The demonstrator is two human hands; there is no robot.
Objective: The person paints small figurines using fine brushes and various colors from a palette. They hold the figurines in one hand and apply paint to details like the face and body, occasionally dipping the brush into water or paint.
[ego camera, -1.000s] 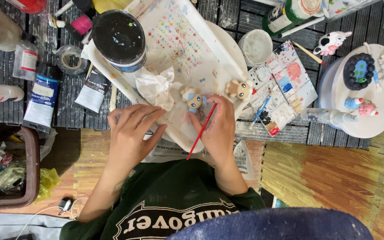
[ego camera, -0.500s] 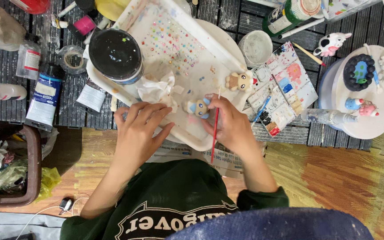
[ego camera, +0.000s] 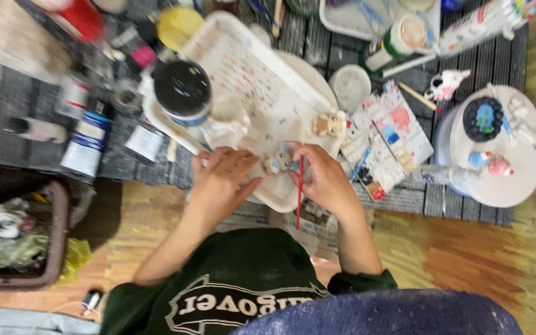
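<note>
Red brush pinched in right hand fingers.

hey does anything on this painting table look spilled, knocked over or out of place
Nothing clearly spilled. The white tray sits askew and is speckled with paint dabs. Both hands hold a small figurine over it. The view is blurred.

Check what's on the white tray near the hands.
On the white tray: a dark-lidded jar, a tan bear figurine, paint specks, crumpled tissue. Both hands cover the near edge.

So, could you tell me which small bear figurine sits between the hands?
The partly blue figurine between both hands; the plain tan figurine sits apart, farther up the white tray.
</note>
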